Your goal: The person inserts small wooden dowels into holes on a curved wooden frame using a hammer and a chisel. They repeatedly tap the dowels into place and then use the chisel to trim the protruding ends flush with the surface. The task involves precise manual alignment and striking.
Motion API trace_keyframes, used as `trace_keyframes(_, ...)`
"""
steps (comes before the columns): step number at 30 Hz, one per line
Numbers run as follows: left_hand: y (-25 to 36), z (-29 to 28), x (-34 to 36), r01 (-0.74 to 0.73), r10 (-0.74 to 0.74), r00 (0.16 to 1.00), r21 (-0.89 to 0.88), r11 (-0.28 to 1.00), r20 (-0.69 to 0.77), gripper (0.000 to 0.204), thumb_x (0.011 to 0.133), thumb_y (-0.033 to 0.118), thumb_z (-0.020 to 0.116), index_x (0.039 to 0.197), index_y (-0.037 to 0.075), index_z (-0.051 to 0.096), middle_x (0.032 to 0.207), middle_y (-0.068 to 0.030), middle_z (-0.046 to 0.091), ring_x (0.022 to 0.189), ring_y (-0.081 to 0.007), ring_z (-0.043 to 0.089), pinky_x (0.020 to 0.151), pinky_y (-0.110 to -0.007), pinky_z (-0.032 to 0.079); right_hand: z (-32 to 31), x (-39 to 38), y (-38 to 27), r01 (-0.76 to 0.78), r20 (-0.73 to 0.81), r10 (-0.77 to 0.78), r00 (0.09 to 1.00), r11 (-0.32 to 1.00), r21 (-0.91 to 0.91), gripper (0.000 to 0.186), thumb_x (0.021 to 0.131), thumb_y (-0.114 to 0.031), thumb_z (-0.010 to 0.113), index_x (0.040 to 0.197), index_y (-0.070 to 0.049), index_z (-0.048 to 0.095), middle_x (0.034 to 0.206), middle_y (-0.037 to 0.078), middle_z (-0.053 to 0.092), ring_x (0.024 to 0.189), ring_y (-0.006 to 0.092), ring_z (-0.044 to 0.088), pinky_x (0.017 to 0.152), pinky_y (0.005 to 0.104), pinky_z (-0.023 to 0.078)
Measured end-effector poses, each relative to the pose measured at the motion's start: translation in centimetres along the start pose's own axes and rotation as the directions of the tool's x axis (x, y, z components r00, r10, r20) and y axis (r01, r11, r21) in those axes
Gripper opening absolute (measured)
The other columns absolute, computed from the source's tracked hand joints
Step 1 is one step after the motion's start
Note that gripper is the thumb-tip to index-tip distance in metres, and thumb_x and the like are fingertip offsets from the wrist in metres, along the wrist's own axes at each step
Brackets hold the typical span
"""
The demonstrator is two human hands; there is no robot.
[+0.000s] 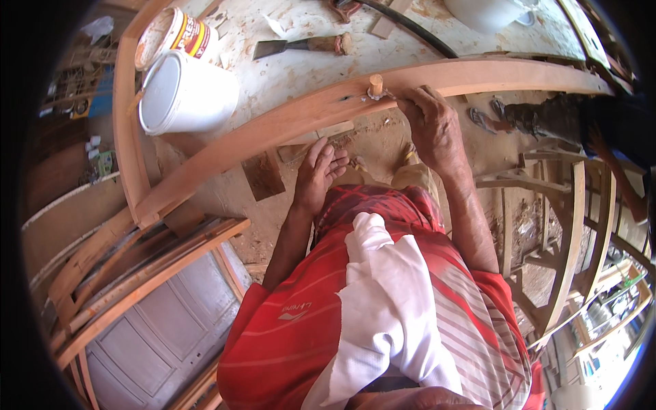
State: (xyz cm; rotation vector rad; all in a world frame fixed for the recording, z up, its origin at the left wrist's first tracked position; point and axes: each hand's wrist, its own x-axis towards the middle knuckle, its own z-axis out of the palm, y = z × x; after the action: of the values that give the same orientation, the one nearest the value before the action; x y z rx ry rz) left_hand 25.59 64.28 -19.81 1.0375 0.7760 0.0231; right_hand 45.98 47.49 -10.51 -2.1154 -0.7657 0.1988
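While right hand (430,123) grip pinches at dowel (375,85) base, left hand (318,174) hangs open, empty.

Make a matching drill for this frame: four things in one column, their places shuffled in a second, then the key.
Things:
1. wooden dowel
2. chisel
3. white bucket
4. left hand

Places:
A. lying flat on the dusty bench, beyond the curved rail
B. below the curved rail, open, holding nothing
C. standing up out of the curved rail, just left of the right hand
D. on its side at the left end of the bench, next to a labelled tub

Pairs: 1-C, 2-A, 3-D, 4-B
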Motion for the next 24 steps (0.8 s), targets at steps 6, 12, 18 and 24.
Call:
trace_keyframes(6, 1.2, -1.4, 0.1, -0.022, 0.002, 0.992, 0.151, 0.988, 0.127, 0.058, 0.109, 0.037, 0.052, 0.154, 0.003, 0.04, 0.128, -0.0162, 0.064, 0.116, -0.0238, 0.064, 0.1, -0.037, 0.05, 1.8, -1.9, -0.7, -0.109, -0.104, 0.119, 0.987, 0.989, 0.095, 0.017, 0.098, -0.013, 0.064, 0.107, 0.0, 0.07, 0.101, 0.019, 0.069, 0.096, 0.0396, 0.067, 0.084, 0.0444, 0.052)
trace_keyframes(12, 1.8, -2.7, 1.4, -0.019, -0.05, 0.973, 0.292, 0.956, 0.226, 0.053, 0.109, 0.036, 0.052, 0.148, 0.001, 0.047, 0.128, -0.0143, 0.065, 0.115, -0.0213, 0.065, 0.1, -0.035, 0.051, 3.8, -3.5, -2.4, -0.198, -0.165, 0.242, 0.956, 0.949, 0.247, 0.016, 0.096, -0.009, 0.067, 0.107, -0.001, 0.073, 0.096, 0.02, 0.07, 0.088, 0.0344, 0.071, 0.079, 0.0413, 0.054)
trace_keyframes(18, 1.1, -3.6, 1.9, -0.101, -0.099, 0.912, 0.452, 0.886, 0.397, 0.047, 0.108, 0.027, 0.059, 0.141, -0.004, 0.051, 0.121, -0.0131, 0.067, 0.113, -0.018, 0.064, 0.098, -0.033, 0.053, 5.0, -4.4, -2.8, -0.249, -0.081, 0.31, 0.947, 0.873, 0.419, 0.018, 0.095, -0.011, 0.069, 0.109, 0.0, 0.073, 0.089, 0.012, 0.071, 0.08, 0.0183, 0.066, 0.075, 0.0332, 0.052)
trace_keyframes(24, 3.0, -2.2, 1.8, -0.197, -0.16, 0.775, 0.474, 0.858, 0.611, 0.05, 0.107, 0.026, 0.061, 0.143, -0.006, 0.049, 0.122, -0.0132, 0.066, 0.113, -0.0178, 0.063, 0.1, -0.032, 0.051, -1.1, -5.3, 0.7, -0.261, -0.192, 0.51, 0.838, 0.685, 0.68, 0.017, 0.098, -0.019, 0.072, 0.109, -0.006, 0.075, 0.083, -0.006, 0.066, 0.07, 0.0033, 0.052, 0.063, 0.023, 0.044)
